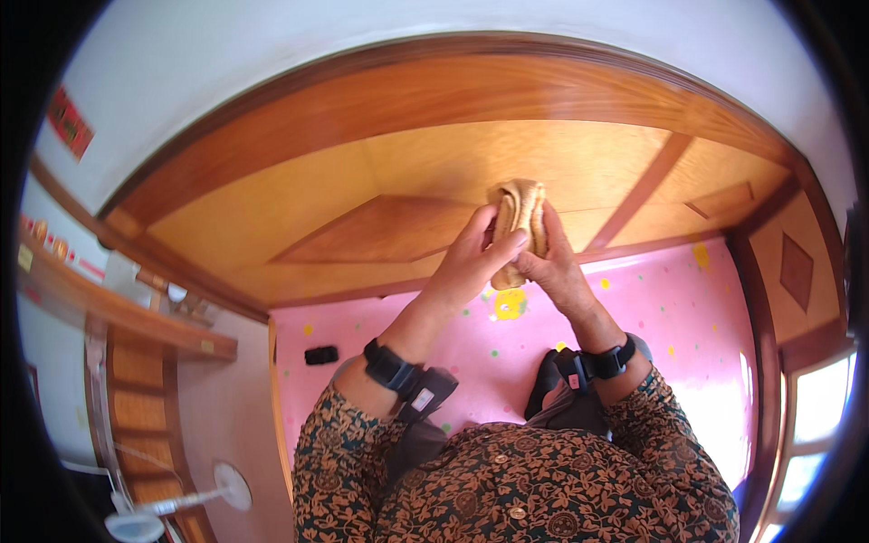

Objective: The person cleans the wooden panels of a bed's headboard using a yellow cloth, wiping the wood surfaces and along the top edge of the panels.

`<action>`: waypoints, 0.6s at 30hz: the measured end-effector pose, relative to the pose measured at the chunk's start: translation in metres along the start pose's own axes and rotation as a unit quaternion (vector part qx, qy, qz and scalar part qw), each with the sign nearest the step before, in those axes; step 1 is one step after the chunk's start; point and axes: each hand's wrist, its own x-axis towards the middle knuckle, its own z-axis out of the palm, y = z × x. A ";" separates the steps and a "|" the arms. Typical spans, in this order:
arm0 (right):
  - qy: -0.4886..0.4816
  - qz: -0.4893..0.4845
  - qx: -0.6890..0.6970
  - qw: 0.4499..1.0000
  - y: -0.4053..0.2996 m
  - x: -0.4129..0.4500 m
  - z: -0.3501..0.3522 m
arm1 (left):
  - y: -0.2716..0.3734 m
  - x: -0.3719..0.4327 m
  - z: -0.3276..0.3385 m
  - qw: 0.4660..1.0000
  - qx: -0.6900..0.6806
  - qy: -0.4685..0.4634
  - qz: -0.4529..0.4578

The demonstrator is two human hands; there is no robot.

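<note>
A folded yellow-tan cloth (521, 203) is held in front of me at chest height. My left hand (475, 251) grips its left side, the thumb lying across the front. On the other side, my right hand (553, 254) has its fingers along the right edge and its thumb near the lower part. The cloth's lower end sticks out below the thumbs. Behind it stands wood wall panelling (434, 163) with a darker diamond inlay (380, 234); the cloth appears apart from it, though the gap is hard to judge.
Pink floor covering (407, 339) with yellow and green spots lies below. A small black object (321, 355) rests on it at left. A white fan-like appliance (183, 502) stands lower left, near a wooden shelf (122, 305). Bright windows (815, 414) are at right.
</note>
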 end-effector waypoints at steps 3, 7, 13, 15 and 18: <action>0.063 -0.001 -0.050 0.997 -0.013 -0.006 -0.009 | 0.000 0.002 0.013 0.998 0.026 -0.042 0.040; 0.150 0.010 0.073 0.986 -0.029 -0.015 -0.017 | -0.003 0.000 0.025 0.993 -0.046 -0.093 0.055; 0.275 -0.202 0.007 0.940 -0.063 0.014 -0.045 | -0.001 -0.005 0.014 0.998 -0.040 0.015 0.043; 0.293 -0.313 -0.073 0.901 -0.081 0.038 -0.059 | 0.001 -0.007 0.015 0.998 -0.025 0.045 0.033; 0.363 -0.411 -0.445 0.707 -0.082 0.085 -0.075 | 0.000 -0.008 0.014 0.996 0.076 0.047 0.018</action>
